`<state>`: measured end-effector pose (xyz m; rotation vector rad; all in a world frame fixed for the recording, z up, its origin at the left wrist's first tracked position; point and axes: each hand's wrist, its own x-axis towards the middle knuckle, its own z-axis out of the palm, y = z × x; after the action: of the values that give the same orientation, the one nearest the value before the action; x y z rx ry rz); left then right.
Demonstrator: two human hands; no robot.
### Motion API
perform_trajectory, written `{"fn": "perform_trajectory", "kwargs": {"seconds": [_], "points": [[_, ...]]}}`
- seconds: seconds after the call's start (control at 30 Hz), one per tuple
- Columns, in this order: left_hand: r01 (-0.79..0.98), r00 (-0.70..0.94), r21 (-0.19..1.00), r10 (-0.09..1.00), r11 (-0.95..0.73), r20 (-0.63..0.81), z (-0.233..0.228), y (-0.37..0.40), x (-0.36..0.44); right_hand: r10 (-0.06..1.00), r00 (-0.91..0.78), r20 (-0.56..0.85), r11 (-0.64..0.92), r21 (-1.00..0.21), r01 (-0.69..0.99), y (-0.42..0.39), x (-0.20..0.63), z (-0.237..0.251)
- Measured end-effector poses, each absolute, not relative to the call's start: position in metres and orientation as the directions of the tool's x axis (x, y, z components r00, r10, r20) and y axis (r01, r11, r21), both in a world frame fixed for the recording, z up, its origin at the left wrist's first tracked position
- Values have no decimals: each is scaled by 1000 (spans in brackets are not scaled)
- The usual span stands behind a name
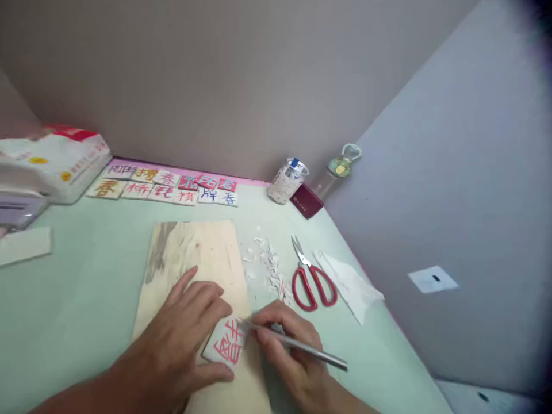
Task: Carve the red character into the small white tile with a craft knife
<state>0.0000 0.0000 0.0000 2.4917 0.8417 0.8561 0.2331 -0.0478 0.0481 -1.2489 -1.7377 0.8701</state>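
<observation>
Head view: my left hand (pixel 181 330) pins the red-lettered tile (pixel 227 343) to the board (pixel 211 247), near end; my right hand (pixel 295 345) grips the tool (pixel 317 350) at its right edge. Carving looks underway, shavings (pixel 272 269) lying right; how much remains I can't tell.

I can see the left hand (pixel 185 330) is bare, with slim fingers (pixel 213 314) and uncovered forearm (pixel 95 386); the right hand (pixel 295 348) and wrist (pixel 330 390) are bare too.

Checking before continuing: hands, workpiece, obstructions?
Left hand bracing white square tile with red characters. Right hand holding slim silver metal tool at tile's edge. Red-handled metal scissors aside.
</observation>
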Motion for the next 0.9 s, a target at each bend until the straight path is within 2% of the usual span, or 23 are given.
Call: {"fn": "perform_trajectory", "kwargs": {"seconds": [0.2, 0.43, 0.57, 0.63, 0.9], "points": [[419, 622, 507, 645, -753, 443, -1, -3, 1, 962, -92, 258, 273, -874, 402, -47, 227, 42], [435, 625, 525, 665, -731, 408, -1, -1, 3, 985, -116, 128, 160, -927, 338, -45, 227, 46], [459, 616, 522, 681, -719, 396, 2, -2, 5, 998, -54, 11, 22, -975, 222, -48, 223, 39], [463, 610, 516, 681, -721, 405, 4, -3, 6, 1000, -13, -4, -1, -983, 186, -51, 218, 36], [402, 640, 489, 620, -774, 454, 6, 0, -1, 981, 63, 185, 157, -938, 310, -53, 206, 29]]}}
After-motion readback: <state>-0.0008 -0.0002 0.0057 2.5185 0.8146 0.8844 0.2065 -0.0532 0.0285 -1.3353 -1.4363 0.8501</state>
